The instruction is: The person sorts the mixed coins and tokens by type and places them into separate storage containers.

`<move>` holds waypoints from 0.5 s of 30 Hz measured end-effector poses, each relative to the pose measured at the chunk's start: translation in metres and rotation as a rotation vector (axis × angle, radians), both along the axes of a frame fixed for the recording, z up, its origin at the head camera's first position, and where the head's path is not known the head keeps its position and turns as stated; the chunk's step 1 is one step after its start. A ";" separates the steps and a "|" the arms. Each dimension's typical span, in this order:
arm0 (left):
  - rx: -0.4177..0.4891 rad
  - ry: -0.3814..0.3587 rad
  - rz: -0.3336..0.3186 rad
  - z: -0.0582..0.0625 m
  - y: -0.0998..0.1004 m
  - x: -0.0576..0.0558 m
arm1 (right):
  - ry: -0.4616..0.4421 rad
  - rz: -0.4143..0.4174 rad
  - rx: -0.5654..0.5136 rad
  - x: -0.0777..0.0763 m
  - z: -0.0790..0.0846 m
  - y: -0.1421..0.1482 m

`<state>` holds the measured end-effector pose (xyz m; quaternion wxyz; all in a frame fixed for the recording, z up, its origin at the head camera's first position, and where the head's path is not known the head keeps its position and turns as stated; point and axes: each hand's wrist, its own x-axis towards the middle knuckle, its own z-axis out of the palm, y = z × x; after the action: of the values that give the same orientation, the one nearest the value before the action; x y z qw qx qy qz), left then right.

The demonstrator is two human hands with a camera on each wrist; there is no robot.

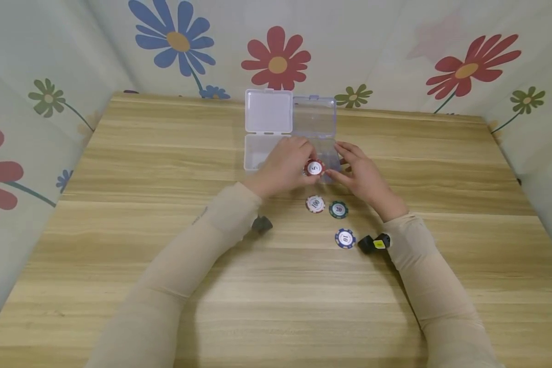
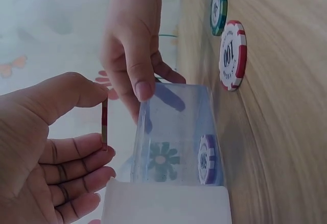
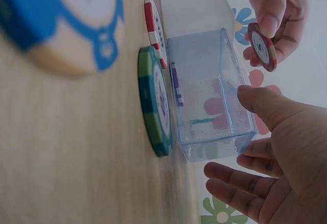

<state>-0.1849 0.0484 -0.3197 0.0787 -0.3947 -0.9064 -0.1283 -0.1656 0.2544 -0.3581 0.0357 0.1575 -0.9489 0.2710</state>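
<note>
While your left hand (image 1: 282, 163) pinches the red chip (image 1: 315, 167) above the clear box (image 3: 209, 89), your right hand (image 1: 364, 175) grips the box's end.

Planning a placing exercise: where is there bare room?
The table is bare left of the white box, right of the right sleeve, and between it and the left sleeve, nearer than the blue 10 chip. It's crowded around the clear box, left hand, right hand, red 5 chip, white 100 chip and green 20 chip.
</note>
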 end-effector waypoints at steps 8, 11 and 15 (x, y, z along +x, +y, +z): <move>-0.025 -0.036 0.007 -0.003 0.002 -0.011 | 0.014 0.009 -0.005 -0.001 -0.002 0.000; -0.035 -0.052 0.017 -0.004 0.004 -0.016 | 0.015 0.007 -0.006 -0.001 -0.002 0.000; -0.051 -0.052 0.036 -0.005 0.009 -0.023 | 0.015 0.002 -0.005 -0.001 -0.002 0.000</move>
<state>-0.2074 0.0574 -0.3251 0.0473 -0.3768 -0.9181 -0.1138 -0.1669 0.2545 -0.3601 0.0429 0.1604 -0.9478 0.2723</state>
